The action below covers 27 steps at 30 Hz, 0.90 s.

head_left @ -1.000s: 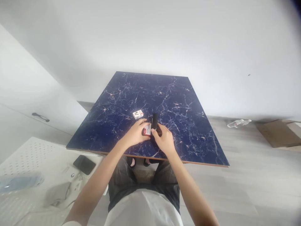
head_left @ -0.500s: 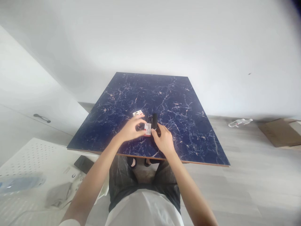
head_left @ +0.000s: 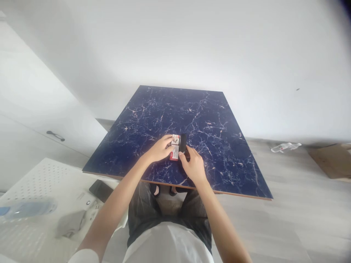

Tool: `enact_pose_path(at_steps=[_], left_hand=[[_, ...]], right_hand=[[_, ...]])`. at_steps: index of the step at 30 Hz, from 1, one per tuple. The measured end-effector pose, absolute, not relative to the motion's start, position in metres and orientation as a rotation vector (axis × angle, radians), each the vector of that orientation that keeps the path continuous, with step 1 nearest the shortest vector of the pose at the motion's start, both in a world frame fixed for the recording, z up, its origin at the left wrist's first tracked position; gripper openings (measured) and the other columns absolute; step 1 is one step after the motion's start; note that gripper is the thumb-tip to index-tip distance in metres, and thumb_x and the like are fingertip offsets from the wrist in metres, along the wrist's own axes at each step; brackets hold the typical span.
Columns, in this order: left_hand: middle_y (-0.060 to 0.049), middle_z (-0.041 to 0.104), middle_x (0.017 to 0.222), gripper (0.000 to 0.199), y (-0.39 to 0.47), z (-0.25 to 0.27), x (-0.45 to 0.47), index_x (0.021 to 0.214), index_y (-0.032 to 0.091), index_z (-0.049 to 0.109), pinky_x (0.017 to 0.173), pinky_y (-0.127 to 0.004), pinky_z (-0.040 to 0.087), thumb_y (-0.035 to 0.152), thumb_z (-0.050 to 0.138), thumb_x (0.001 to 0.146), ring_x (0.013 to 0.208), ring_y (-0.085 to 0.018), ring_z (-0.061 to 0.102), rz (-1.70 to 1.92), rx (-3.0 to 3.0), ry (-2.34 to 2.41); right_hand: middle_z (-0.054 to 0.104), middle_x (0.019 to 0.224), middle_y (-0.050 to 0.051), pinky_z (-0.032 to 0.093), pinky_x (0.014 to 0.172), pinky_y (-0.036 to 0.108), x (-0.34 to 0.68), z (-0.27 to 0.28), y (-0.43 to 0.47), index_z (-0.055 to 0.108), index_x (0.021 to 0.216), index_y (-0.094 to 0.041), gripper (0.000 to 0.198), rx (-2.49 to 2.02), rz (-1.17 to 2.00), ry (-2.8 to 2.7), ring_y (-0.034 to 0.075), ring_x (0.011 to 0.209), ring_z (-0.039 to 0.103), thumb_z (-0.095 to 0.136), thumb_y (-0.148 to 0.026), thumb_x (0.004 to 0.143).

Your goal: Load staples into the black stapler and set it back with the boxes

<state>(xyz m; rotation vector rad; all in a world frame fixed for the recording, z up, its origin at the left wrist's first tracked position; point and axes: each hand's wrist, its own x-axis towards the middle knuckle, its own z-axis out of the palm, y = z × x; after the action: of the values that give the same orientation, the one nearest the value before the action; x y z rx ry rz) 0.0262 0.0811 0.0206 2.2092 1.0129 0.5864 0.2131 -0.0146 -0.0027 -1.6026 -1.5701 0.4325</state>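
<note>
Two small red-and-white boxes lie in line near the front of the table, one farther box and one nearer box. My left hand is at their left side, its fingers against the farther box and the thumb by the nearer one. Along their right side lies a black oblong object, its exact kind unclear. My right hand grips that object's near end between thumb and fingers, and partly hides it.
The dark blue marble-patterned table has a wall behind it. At lower left, a white perforated surface bears a dark phone-like slab and a plastic bottle. A clear bottle and cardboard are on the floor at right.
The farther box has moved right, into line with the nearer box and beside the black object. My left hand has shifted with it. My right hand stays at the black object.
</note>
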Motion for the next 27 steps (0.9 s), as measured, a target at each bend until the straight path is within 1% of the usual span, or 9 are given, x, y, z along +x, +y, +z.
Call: enact_pose_path(at_steps=[1, 3, 6, 7, 10, 13, 17, 22, 27], left_hand=[[-0.008, 0.044, 0.161, 0.049, 0.077, 0.024, 0.022, 0.148, 0.028, 0.056, 0.103, -0.043, 0.057, 0.029, 0.052, 0.099, 0.125, -0.026, 0.064, 0.552, 2.192, 0.971], [-0.007, 0.037, 0.165, 0.058, 0.070, 0.029, 0.012, 0.153, 0.033, 0.050, 0.103, -0.043, 0.058, 0.036, 0.062, 0.096, 0.132, -0.028, 0.060, 0.503, 2.207, 0.900], [-0.005, 0.026, 0.171, 0.084, 0.060, 0.033, 0.003, 0.157, 0.038, 0.043, 0.116, -0.049, 0.048, 0.038, 0.080, 0.083, 0.150, -0.035, 0.041, 0.464, 2.308, 0.867], [-0.005, 0.025, 0.172, 0.086, 0.058, 0.033, 0.003, 0.157, 0.038, 0.042, 0.120, -0.050, 0.045, 0.036, 0.082, 0.081, 0.153, -0.036, 0.037, 0.463, 2.332, 0.879], [-0.004, 0.029, 0.170, 0.072, 0.053, 0.029, 0.006, 0.153, 0.036, 0.049, 0.122, -0.051, 0.042, 0.029, 0.076, 0.087, 0.152, -0.034, 0.038, 0.521, 2.359, 0.923], [-0.005, 0.036, 0.167, 0.064, 0.054, 0.024, 0.009, 0.148, 0.034, 0.054, 0.119, -0.050, 0.045, 0.030, 0.075, 0.088, 0.147, -0.033, 0.046, 0.565, 2.362, 0.942], [-0.006, 0.039, 0.165, 0.064, 0.061, 0.021, 0.009, 0.147, 0.033, 0.056, 0.117, -0.049, 0.048, 0.034, 0.078, 0.087, 0.144, -0.033, 0.050, 0.586, 2.387, 0.956], [-0.007, 0.043, 0.163, 0.067, 0.069, 0.019, 0.010, 0.148, 0.031, 0.055, 0.121, -0.050, 0.042, 0.038, 0.079, 0.086, 0.148, -0.032, 0.045, 0.600, 2.445, 0.967], [-0.007, 0.040, 0.165, 0.069, 0.068, 0.017, 0.010, 0.151, 0.031, 0.050, 0.122, -0.052, 0.038, 0.042, 0.077, 0.088, 0.150, -0.032, 0.042, 0.587, 2.444, 0.980]], right_hand=[[0.072, 0.119, 0.014, 0.057, 0.094, 0.046, 0.213, -0.003, -0.015, 0.063, 0.137, -0.020, 0.043, -1.599, 0.433, -1.572, 0.030, 0.104, 0.071, 0.055, -0.040, 0.099], [0.071, 0.123, 0.014, 0.057, 0.096, 0.046, 0.214, -0.002, -0.016, 0.060, 0.140, -0.020, 0.047, -1.583, 0.441, -1.578, 0.030, 0.106, 0.071, 0.056, -0.038, 0.098], [0.066, 0.134, 0.015, 0.055, 0.101, 0.049, 0.215, -0.001, -0.018, 0.049, 0.151, -0.020, 0.061, -1.539, 0.450, -1.623, 0.031, 0.114, 0.068, 0.062, -0.034, 0.092], [0.064, 0.138, 0.015, 0.054, 0.104, 0.051, 0.215, -0.001, -0.019, 0.045, 0.153, -0.020, 0.068, -1.524, 0.441, -1.651, 0.033, 0.120, 0.066, 0.064, -0.032, 0.090], [0.058, 0.146, 0.016, 0.048, 0.112, 0.056, 0.216, -0.004, -0.018, 0.037, 0.158, -0.020, 0.080, -1.489, 0.388, -1.734, 0.036, 0.134, 0.056, 0.065, -0.026, 0.084], [0.058, 0.146, 0.016, 0.047, 0.113, 0.057, 0.217, -0.008, -0.016, 0.034, 0.160, -0.019, 0.083, -1.489, 0.367, -1.749, 0.036, 0.136, 0.054, 0.064, -0.021, 0.082], [0.062, 0.141, 0.015, 0.051, 0.108, 0.055, 0.218, -0.013, -0.015, 0.038, 0.159, -0.022, 0.079, -1.520, 0.396, -1.705, 0.034, 0.129, 0.061, 0.064, -0.021, 0.085], [0.065, 0.138, 0.014, 0.055, 0.103, 0.051, 0.218, -0.012, -0.014, 0.041, 0.158, -0.024, 0.074, -1.542, 0.433, -1.657, 0.032, 0.123, 0.066, 0.065, -0.023, 0.088], [0.066, 0.137, 0.014, 0.055, 0.103, 0.051, 0.217, -0.012, -0.014, 0.041, 0.158, -0.024, 0.074, -1.551, 0.432, -1.659, 0.032, 0.122, 0.066, 0.065, -0.022, 0.088]])
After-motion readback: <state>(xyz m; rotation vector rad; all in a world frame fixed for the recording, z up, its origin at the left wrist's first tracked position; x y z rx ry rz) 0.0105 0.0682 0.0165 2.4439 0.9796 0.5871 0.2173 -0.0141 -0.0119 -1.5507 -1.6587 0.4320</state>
